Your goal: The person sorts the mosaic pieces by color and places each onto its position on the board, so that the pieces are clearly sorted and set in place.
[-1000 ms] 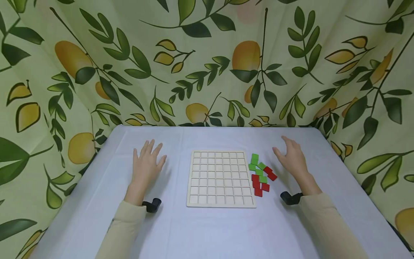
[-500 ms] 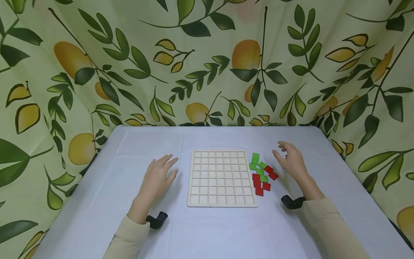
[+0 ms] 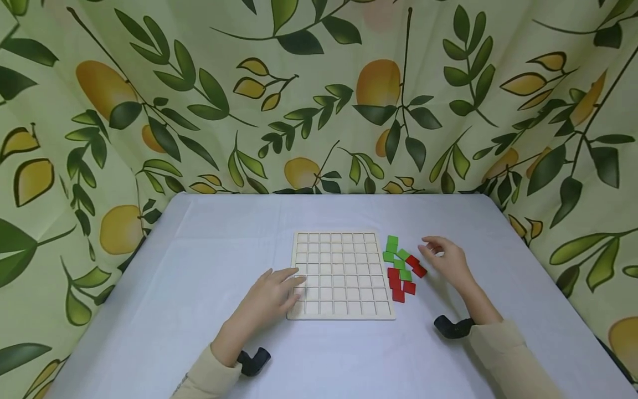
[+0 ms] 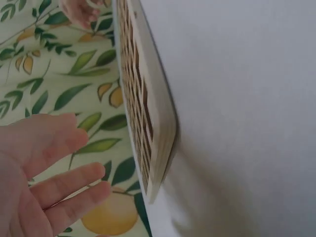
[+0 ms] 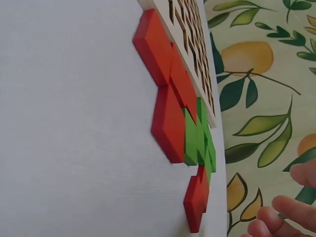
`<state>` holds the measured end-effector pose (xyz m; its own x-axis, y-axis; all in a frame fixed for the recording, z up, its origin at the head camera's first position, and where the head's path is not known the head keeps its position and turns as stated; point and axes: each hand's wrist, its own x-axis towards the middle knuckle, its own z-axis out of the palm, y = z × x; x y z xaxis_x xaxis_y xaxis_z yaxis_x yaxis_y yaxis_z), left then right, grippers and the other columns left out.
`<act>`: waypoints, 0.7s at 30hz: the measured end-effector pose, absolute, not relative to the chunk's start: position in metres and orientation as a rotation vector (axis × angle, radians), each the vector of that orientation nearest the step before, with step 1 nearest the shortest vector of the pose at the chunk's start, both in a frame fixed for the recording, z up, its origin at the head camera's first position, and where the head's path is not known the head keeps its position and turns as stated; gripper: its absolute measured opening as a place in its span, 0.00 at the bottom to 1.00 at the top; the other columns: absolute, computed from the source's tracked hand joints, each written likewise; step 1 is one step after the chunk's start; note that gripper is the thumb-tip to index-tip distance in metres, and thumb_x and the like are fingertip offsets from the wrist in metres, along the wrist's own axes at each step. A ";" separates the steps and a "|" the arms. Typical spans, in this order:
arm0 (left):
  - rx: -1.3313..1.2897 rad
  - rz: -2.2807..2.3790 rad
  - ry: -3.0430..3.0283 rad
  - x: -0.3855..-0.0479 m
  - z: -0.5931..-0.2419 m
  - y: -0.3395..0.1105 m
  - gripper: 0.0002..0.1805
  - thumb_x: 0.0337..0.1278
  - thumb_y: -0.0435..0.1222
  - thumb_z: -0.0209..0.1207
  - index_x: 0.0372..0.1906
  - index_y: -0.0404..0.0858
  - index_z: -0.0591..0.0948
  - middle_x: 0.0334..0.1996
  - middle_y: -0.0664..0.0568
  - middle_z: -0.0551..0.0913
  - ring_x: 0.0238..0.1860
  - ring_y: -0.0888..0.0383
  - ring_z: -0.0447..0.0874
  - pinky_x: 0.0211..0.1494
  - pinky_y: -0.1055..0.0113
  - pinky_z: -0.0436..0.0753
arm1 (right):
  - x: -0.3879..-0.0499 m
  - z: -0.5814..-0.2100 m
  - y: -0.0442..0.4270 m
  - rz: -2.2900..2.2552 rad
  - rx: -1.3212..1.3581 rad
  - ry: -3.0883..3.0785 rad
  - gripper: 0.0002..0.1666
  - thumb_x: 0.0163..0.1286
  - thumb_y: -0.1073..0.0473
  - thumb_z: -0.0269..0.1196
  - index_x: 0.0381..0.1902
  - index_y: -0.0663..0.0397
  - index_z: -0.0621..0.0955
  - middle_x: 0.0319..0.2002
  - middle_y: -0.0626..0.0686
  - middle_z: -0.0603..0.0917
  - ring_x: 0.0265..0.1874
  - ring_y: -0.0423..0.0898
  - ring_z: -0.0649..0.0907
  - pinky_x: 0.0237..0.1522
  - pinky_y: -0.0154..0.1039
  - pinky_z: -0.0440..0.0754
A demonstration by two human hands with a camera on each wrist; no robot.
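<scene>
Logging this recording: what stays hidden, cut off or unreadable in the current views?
Head view: some cells near the left side of the board, covered by the left hand.
Left wrist view: one end of the board, cut off by the top edge.
Right wrist view: parts of the green tiles, hidden behind red tiles.
Right wrist view: most of the right hand, cut off by the picture's edges.

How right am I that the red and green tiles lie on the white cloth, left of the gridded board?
Not quite: the red and green tiles do lie on the white cloth, but right of the gridded board, as the head view shows.
</scene>
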<state>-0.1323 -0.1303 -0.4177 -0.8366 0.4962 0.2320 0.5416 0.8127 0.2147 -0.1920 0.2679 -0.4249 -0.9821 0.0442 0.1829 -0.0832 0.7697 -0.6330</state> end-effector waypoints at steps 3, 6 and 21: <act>-0.872 -0.417 -2.872 -0.128 -0.420 -0.127 0.18 0.61 0.41 0.60 0.55 0.45 0.82 0.60 0.45 0.80 0.61 0.48 0.79 0.66 0.42 0.74 | -0.189 -0.429 0.269 1.054 -0.022 -2.824 0.22 0.69 0.57 0.60 0.54 0.69 0.78 0.39 0.65 0.81 0.38 0.51 0.78 0.29 0.25 0.72; -0.930 -0.446 -2.920 -0.125 -0.421 -0.125 0.17 0.62 0.41 0.58 0.55 0.45 0.82 0.62 0.45 0.79 0.63 0.48 0.77 0.67 0.42 0.73 | -0.185 -0.433 0.272 1.087 -0.098 -2.887 0.24 0.69 0.54 0.60 0.55 0.68 0.77 0.40 0.64 0.81 0.37 0.47 0.76 0.29 0.26 0.73; -1.023 -0.468 -3.040 -0.121 -0.425 -0.125 0.21 0.58 0.37 0.63 0.57 0.40 0.80 0.65 0.38 0.73 0.66 0.43 0.73 0.63 0.50 0.78 | -0.176 -0.444 0.278 1.238 -0.257 -3.046 0.30 0.63 0.54 0.66 0.56 0.70 0.75 0.29 0.52 0.77 0.30 0.44 0.71 0.23 0.29 0.70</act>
<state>-0.1206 -0.1251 -0.4251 -0.7964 0.6048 -0.0026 0.5760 0.7598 0.3015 -0.1765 0.2775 -0.4442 -0.9758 0.0846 -0.2015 0.2012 0.7080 -0.6770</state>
